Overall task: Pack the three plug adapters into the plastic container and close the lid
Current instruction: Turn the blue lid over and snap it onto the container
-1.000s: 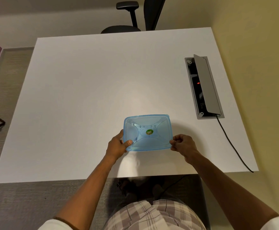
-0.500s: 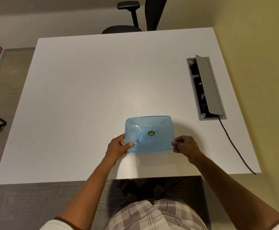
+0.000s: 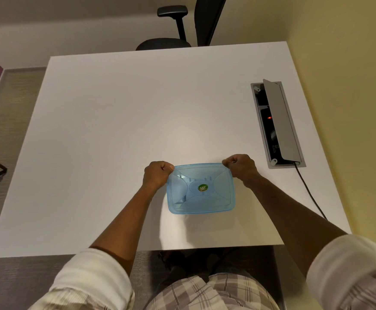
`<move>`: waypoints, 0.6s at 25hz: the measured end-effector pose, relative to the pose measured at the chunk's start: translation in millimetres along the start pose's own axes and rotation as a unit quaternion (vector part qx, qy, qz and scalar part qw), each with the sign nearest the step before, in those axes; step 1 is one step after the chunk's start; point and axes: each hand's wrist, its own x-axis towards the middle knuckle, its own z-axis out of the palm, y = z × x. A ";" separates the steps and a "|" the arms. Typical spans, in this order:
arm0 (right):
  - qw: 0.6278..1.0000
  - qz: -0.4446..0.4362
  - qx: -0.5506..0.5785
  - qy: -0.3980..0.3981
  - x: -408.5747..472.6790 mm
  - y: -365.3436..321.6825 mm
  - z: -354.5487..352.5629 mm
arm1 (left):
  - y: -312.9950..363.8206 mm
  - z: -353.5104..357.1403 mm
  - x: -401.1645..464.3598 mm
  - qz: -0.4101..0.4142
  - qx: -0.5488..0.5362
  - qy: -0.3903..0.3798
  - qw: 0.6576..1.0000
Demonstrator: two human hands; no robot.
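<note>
While the blue plastic container [image 3: 200, 189] is seen resting flat on the white desk [image 3: 115, 130] near its front edge, its lid [image 3: 201, 175] is already laid over the top, and both hands are set at the two far corners. The left hand [image 3: 157, 176] is curled into a fist at the far left corner, its grip drawn together on the rim of the lid; the right hand [image 3: 240, 165] is curled likewise at the far right corner, thumb and fingers pinched on the edge there. Whether those corners are fully snapped down cannot be told.

No plug adapters can be made out on the desk. Through the tinted lid only moulded ribs and faint shapes are seen, so it cannot be told whether the adapters lie inside. If they do, the packing is judged done, and only the sealing of the far edge is left; the near edge appears seated, though that too is a judgement.

The container is of thin, translucent blue plastic, rectangular with rounded corners, and it is likely light and a little flexible. Its lid is embossed with curved panels around an oval centre, on which a small green and yellow sticker [image 3: 202, 187] is stuck. The desk surface is smooth, matt and pale. A grey metal socket box [image 3: 278, 124] with a raised flap is let into the desk at the right, well apart from the container, and a dark cable [image 3: 310, 191] is led from it over the edge.
</note>
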 end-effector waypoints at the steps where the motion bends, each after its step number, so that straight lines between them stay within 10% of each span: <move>1: 1.000 0.011 -0.011 -0.001 3.7 -0.1 1.3 | 0.3 0.5 2.6 -0.005 0.003 -0.001 1.000; 15: 0.999 0.039 -0.021 -0.001 15.4 4.6 5.7 | 0.3 -0.8 12.2 -0.024 -0.020 -0.017 0.999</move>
